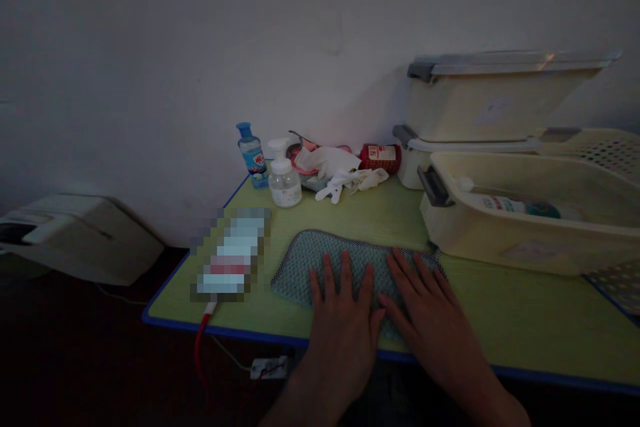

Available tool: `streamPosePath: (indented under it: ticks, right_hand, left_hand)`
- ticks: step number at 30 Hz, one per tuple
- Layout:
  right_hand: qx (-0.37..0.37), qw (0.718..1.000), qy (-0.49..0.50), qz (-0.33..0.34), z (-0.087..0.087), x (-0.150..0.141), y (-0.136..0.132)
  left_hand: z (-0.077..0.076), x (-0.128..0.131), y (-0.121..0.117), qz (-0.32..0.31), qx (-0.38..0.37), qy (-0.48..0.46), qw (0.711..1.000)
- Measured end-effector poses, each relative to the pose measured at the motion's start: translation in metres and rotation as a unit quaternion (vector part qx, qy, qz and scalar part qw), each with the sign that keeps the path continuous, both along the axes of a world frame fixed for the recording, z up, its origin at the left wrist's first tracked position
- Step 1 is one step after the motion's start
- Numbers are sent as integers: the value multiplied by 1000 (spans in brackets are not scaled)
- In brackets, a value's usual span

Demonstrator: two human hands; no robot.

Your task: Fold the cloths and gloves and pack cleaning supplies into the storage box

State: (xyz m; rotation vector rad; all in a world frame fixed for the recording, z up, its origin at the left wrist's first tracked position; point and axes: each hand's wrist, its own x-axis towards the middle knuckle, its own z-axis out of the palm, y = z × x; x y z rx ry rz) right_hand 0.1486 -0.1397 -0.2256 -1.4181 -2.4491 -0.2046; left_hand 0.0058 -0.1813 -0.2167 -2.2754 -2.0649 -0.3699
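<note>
A grey-green textured cloth [300,271] with a dark stitched edge lies flat near the table's front edge. My left hand [345,327] rests palm down on its middle, fingers spread. Beside it, my right hand [430,313] also lies flat on the cloth's right part, fingers stretched out. The two thumbs are close together, and the hands cover much of the cloth's near side. Neither hand grips anything.
On the yellow-green table [510,320], a blurred-out device [233,253] with a red cable [201,343] lies left. Behind stand a blue bottle [254,160], a pump bottle [285,187], white gloves [345,183] and a red can [381,158]. Cream bins [520,240] fill the right.
</note>
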Motion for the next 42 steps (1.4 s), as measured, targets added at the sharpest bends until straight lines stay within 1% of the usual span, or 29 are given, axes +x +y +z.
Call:
streamPosePath:
  ticks: [4, 8, 12, 15, 17, 19, 22, 24, 26, 28, 29, 32, 33, 35, 38, 42]
  right_hand:
    - [-14, 999, 19, 38, 0, 12, -2]
    - [-10, 997, 20, 73, 1, 28, -11]
    - [4, 995, -14, 94, 5, 38, -24]
    - [13, 991, -55, 124, 10, 41, -33]
    - [13, 986, -75, 148, 14, 42, -38]
    - [-1, 982, -85, 171, 22, 44, -42]
    - [-49, 976, -83, 197, 41, 41, -41]
    - [-90, 973, -67, 204, 57, 32, -31]
    - [-147, 965, -39, 213, 70, 16, -13]
    - [-197, 951, 12, 237, 76, -7, 12]
    - [-214, 946, 34, 243, 75, -19, 27]
    - [-227, 943, 89, 224, 61, -56, 70]
    - [-224, 943, 118, 216, 55, -67, 82]
    - [-213, 945, 144, 204, 42, -85, 104]
    - [-209, 941, 173, 199, 30, -104, 125]
    - [-232, 927, 209, 208, 21, -112, 138]
  left_hand:
    - [3, -10, -1, -36, -4, -3, 999]
    - [7, -19, -2, -72, -21, 6, 997]
    - [12, -33, 1, -108, -38, 18, 993]
    - [13, -49, 7, -144, -39, 25, 988]
    - [13, -59, 10, -161, -45, 30, 985]
    - [13, -68, 13, -172, -49, 33, 983]
    - [11, -75, 14, -180, -43, 32, 982]
    - [9, -76, 14, -181, -41, 29, 982]
    - [8, -76, 13, -183, -47, 23, 982]
    - [8, -76, 13, -187, -53, 17, 981]
    - [9, -76, 13, -191, -55, 13, 980]
    - [10, -77, 12, -198, -56, 1, 979]
    - [11, -77, 12, -199, -57, -4, 978]
    - [12, -78, 12, -201, -60, -14, 978]
    - [13, -79, 11, -211, -65, -30, 975]
    - [16, -80, 10, -220, -76, -38, 972]
